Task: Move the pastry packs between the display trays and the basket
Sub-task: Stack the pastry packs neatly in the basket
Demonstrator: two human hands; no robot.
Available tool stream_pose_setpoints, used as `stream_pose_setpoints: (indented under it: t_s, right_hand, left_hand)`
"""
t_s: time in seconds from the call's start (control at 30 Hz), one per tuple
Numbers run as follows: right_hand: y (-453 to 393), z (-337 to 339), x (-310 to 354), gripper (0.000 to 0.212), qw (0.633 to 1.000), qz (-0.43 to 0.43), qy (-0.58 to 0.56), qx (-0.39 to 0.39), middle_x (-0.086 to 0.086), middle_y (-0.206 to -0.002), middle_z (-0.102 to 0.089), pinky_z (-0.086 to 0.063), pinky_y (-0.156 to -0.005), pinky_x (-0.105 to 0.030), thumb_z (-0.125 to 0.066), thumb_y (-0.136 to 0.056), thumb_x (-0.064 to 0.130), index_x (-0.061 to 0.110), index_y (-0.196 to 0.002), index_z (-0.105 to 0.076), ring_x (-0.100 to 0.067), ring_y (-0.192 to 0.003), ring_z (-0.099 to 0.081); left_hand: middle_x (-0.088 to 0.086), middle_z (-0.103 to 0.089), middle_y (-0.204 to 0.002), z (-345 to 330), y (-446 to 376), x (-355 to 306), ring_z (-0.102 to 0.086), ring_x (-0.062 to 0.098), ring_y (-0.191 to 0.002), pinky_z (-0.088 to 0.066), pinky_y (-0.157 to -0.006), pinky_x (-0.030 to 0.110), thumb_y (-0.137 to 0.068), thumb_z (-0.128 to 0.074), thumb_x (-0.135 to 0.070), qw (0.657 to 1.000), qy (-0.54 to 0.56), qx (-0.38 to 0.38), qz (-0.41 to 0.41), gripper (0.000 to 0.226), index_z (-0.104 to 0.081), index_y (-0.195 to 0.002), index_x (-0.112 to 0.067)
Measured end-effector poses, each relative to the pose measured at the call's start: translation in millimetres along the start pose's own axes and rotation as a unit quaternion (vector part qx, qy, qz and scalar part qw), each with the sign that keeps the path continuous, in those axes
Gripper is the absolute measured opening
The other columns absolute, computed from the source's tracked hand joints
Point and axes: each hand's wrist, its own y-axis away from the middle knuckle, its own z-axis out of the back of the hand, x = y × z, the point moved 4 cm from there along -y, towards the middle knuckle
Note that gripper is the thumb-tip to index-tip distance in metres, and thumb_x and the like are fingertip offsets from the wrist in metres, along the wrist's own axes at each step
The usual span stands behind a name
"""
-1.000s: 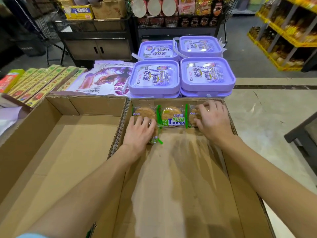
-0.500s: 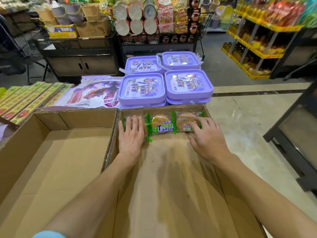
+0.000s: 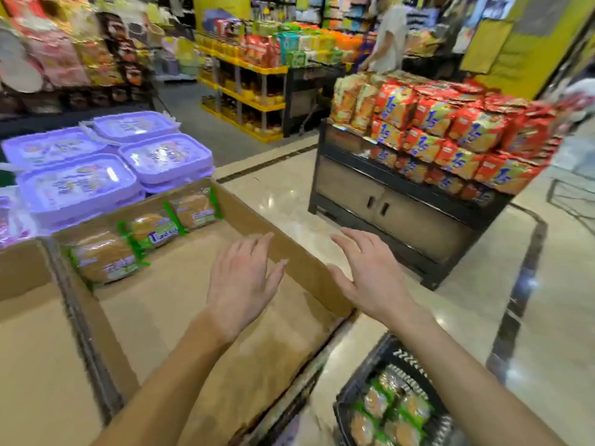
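Note:
Three clear pastry packs with green bands lie in a row along the far wall of the right cardboard tray [image 3: 309, 272]: one at the left [image 3: 104, 257], one in the middle [image 3: 153, 230], one at the right [image 3: 196, 209]. My left hand [image 3: 241, 283] hovers over the tray's floor, fingers spread, holding nothing. My right hand [image 3: 370, 275] is past the tray's right wall, above the shop floor, also spread and empty. A black basket [image 3: 370, 378] at the bottom right holds several more pastry packs [image 3: 392, 410].
A second cardboard tray [image 3: 29, 333] adjoins on the left. Purple lidded tubs [image 3: 96, 165] are stacked behind the trays. A dark stand of red snack bags [image 3: 450, 136] rises across the tiled aisle. A person [image 3: 388, 37] is at the far shelves.
Both hands have let go of the pastry packs and pulled back to the right. The view has swung right, so the basket and the snack stand now show.

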Motion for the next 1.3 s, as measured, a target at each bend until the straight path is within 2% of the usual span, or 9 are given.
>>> stream_pose_setpoints:
  t_s: [0.1, 0.27, 0.4, 0.57, 0.7, 0.87, 1.03, 1.17, 1.3]
  right_hand:
    - [103, 35, -58, 0.056, 0.994, -0.110, 0.006, 0.001, -0.007, -0.148, -0.049, -0.039, -0.112, -0.044, -0.054, -0.098, 0.051, 0.020, -0.145, -0.050, -0.028, -0.134, -0.045]
    - [267, 83, -134, 0.059, 0.964, -0.260, 0.038, -0.043, -0.012, -0.137, -0.058, -0.046, -0.102, -0.049, -0.042, -0.096, 0.056, 0.016, -0.137, -0.057, -0.034, -0.123, -0.054]
    - [377, 101, -191, 0.053, 0.930, -0.362, 0.029, -0.060, -0.009, -0.141, -0.056, -0.044, -0.105, -0.047, -0.055, -0.096, 0.051, 0.019, -0.138, -0.056, -0.030, -0.128, -0.051]
    - [489, 113, -279, 0.061, 0.910, -0.411, 0.002, -0.046, -0.005, -0.140, -0.056, -0.044, -0.106, -0.044, -0.039, -0.094, 0.061, 0.022, -0.138, -0.056, -0.027, -0.127, -0.052]
    - [537, 110, -340, 0.060, 0.913, -0.405, -0.038, -0.004, -0.002, -0.143, -0.053, -0.043, -0.107, -0.042, -0.038, -0.095, 0.063, 0.027, -0.141, -0.051, -0.024, -0.130, -0.049]
    - [511, 73, -402, 0.055, 0.936, -0.335, -0.092, 0.063, 0.002, -0.147, -0.048, -0.039, -0.111, -0.040, -0.050, -0.097, 0.058, 0.030, -0.144, -0.048, -0.019, -0.134, -0.043]
    - [422, 25, -459, 0.061, 0.956, -0.225, -0.147, 0.116, -0.003, -0.146, -0.050, -0.041, -0.108, -0.042, -0.041, -0.096, 0.062, 0.025, -0.143, -0.050, -0.024, -0.131, -0.044]
    - [350, -8, -493, 0.058, 0.960, -0.150, -0.159, 0.174, -0.001, -0.148, -0.047, -0.038, -0.109, -0.039, -0.047, -0.096, 0.059, 0.027, -0.144, -0.049, -0.023, -0.135, -0.041]
    - [299, -38, -516, 0.057, 0.956, -0.059, -0.136, 0.253, -0.005, -0.149, -0.046, -0.039, -0.109, -0.043, -0.050, -0.097, 0.056, 0.023, -0.144, -0.050, -0.027, -0.134, -0.042]
  left_hand:
    - [0.004, -0.065, -0.123, -10, 30, -83, -0.061, 0.025, -0.110, -0.050, -0.088, 0.041, -0.100, -0.048, -0.054, 0.995, 0.079, 0.044, -0.046, 0.052, -0.056, -0.137, -0.017]
    - [0.000, -0.064, -0.130, -49, 88, -231, -0.057, 0.023, -0.120, -0.044, -0.101, 0.043, -0.101, -0.042, -0.060, 0.967, 0.156, 0.136, -0.152, 0.055, -0.053, -0.141, -0.023]
    - [0.004, -0.067, -0.127, -79, 120, -342, -0.060, 0.028, -0.117, -0.047, -0.097, 0.045, -0.097, -0.040, -0.061, 0.940, 0.168, 0.179, -0.237, 0.061, -0.056, -0.140, -0.021]
    - [0.006, -0.070, -0.113, -134, 166, -472, -0.065, 0.031, -0.100, -0.054, -0.082, 0.045, -0.096, -0.043, -0.059, 0.922, 0.182, 0.207, -0.273, 0.059, -0.060, -0.132, -0.016]
    - [0.004, -0.070, -0.115, -179, 191, -525, -0.066, 0.027, -0.101, -0.054, -0.081, 0.041, -0.096, -0.043, -0.060, 0.916, 0.157, 0.261, -0.262, 0.059, -0.062, -0.131, -0.017]
    - [0.002, -0.069, -0.109, -226, 192, -520, -0.066, 0.027, -0.098, -0.055, -0.076, 0.042, -0.095, -0.041, -0.064, 0.935, 0.122, 0.299, -0.149, 0.059, -0.063, -0.127, -0.019]
    - [0.003, -0.068, -0.120, -264, 176, -487, -0.064, 0.027, -0.107, -0.051, -0.087, 0.041, -0.094, -0.046, -0.059, 0.959, 0.119, 0.254, 0.034, 0.056, -0.061, -0.130, -0.020]
    - [0.002, -0.065, -0.125, -304, 155, -471, -0.062, 0.027, -0.113, -0.049, -0.090, 0.043, -0.097, -0.044, -0.058, 0.957, 0.104, 0.230, 0.144, 0.055, -0.057, -0.134, -0.019]
    - [0.004, -0.065, -0.126, -328, 120, -473, -0.060, 0.026, -0.115, -0.047, -0.093, 0.042, -0.094, -0.030, -0.065, 0.943, 0.120, 0.213, 0.226, 0.068, -0.057, -0.134, -0.017]
